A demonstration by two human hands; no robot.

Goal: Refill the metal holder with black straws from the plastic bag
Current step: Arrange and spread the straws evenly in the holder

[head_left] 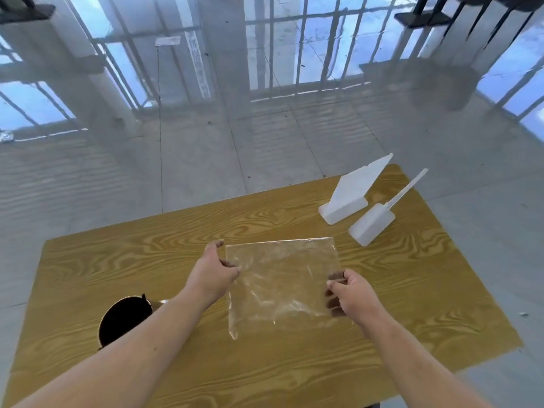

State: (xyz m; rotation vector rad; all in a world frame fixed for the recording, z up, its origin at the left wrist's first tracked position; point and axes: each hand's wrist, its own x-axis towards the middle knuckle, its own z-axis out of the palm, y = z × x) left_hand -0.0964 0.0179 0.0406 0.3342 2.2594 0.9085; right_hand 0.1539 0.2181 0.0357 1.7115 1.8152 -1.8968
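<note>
Between left hand [212, 272] and right hand [351, 294], transparent colourless plastic bag [282, 278]; beneath, ochre rectangular tabletop [117, 260] with swirling brown grain; beyond right hand, white wedge-shaped plastic stand [350, 192].

The plastic bag [279, 278] is clear and creased, and lies flat on the table [294, 363], centre. My left hand [213, 272] pinches its left edge; my right hand [351, 293] grips its right edge. The metal holder [123, 319] stands at near left, its round mouth black inside, partly hidden.
</note>
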